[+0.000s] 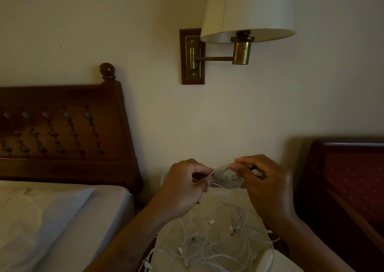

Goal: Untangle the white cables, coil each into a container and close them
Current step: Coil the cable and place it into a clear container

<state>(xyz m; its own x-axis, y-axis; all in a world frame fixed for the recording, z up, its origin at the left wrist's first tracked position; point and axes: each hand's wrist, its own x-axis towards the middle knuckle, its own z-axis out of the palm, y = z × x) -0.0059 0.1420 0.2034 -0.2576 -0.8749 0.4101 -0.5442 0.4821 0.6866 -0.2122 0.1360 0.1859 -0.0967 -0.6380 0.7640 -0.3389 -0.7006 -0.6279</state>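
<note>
Bottom centre: tangle of white cables [212, 242] lies loose on the desk [228, 197], directly below both hands and nearer the camera. Above it, mid-frame, one coiled cable [227, 178] sits between the hands, long axis left-right. The right hand [268, 186] grips the coil's right side; the left hand [182, 190] pinches its loose tail at the left.

Place: you're in a bedroom.
Landmark: brass wall lamp [241, 51] with a cream shade.
Below-left of lamp: carved wooden headboard [62, 130], bed [68, 213] in white sheets.
Below-right of lamp: dark wood frame with red padded panel [353, 178].
</note>
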